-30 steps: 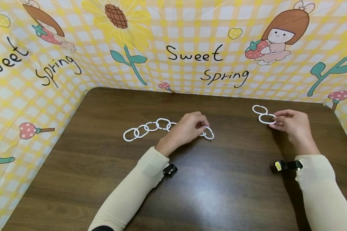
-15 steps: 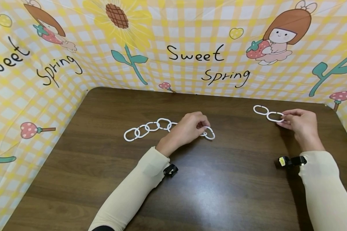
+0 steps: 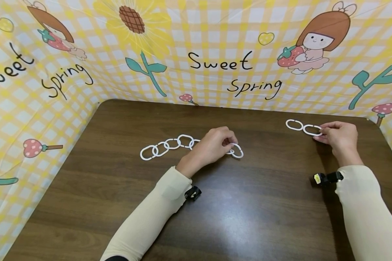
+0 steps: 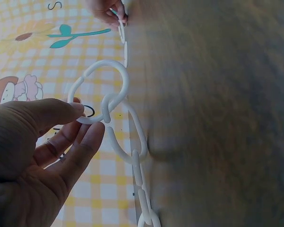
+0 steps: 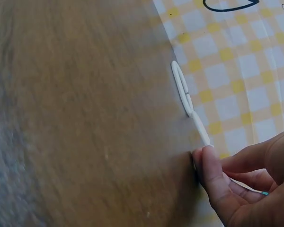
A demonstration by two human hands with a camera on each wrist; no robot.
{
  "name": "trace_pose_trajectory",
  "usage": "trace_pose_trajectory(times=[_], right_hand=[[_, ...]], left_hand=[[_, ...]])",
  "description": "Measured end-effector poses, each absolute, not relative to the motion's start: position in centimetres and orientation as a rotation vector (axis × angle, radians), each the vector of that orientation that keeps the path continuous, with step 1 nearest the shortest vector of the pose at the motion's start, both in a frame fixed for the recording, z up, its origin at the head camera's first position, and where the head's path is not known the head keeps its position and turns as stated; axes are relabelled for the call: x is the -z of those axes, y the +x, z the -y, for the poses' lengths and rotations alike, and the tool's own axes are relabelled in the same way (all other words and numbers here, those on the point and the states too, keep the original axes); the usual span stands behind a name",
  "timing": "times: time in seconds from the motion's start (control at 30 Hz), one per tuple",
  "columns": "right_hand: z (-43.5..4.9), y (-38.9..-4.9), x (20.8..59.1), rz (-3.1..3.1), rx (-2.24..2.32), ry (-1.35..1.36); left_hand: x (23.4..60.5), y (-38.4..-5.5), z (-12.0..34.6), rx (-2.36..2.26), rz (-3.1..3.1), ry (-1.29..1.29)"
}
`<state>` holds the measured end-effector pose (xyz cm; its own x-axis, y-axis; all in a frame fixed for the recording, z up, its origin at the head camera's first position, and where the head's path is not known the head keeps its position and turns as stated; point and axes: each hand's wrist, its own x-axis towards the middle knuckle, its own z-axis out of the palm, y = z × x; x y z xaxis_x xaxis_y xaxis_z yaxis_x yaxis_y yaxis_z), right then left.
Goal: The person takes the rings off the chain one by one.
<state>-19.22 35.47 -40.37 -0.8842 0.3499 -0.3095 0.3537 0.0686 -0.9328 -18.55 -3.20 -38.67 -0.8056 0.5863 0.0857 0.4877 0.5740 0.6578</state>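
Observation:
My left hand (image 3: pixel 212 145) pinches the end link (image 4: pixel 123 85) of a white plastic chain between thumb and fingers. Several joined oval links (image 3: pixel 172 143) trail from it to the left over the table; the part behind the hand is hidden in the head view. At the back right, my right hand (image 3: pixel 339 139) pinches a single white oval link (image 3: pixel 312 130) by its right end. Its left end meets the edge of another loose white link (image 3: pixel 294 125) lying on the table. In the right wrist view the two links (image 5: pixel 181 87) lie nearly end to end.
The brown wooden table (image 3: pixel 248 224) ends at the back against a yellow checked cloth (image 3: pixel 215 32) with printed figures. The cloth also stands along the left side. Small black wrist cameras (image 3: pixel 192 193) sit on both sleeves.
My right hand has moved right with its link, which overlapped the loose link and now only meets its end. The left hand has stayed in place on the chain.

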Motion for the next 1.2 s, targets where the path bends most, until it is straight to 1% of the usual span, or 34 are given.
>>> trace_pose_trajectory(times=[0.5, 0.87, 1.2], right_hand=[[-35.64, -19.77, 40.75, -2.395, 1.875, 0.75], [-35.63, -19.83, 40.98, -2.397, 1.896, 0.756], [-35.22, -19.32, 40.85, -2.352, 2.019, 0.743]], left_hand=[[38.73, -18.51, 3.3, -1.035, -2.664, 0.928], [38.78, -18.58, 3.39, -1.047, -2.65, 0.91], [38.92, -18.57, 3.51, -1.061, -2.674, 0.874]])
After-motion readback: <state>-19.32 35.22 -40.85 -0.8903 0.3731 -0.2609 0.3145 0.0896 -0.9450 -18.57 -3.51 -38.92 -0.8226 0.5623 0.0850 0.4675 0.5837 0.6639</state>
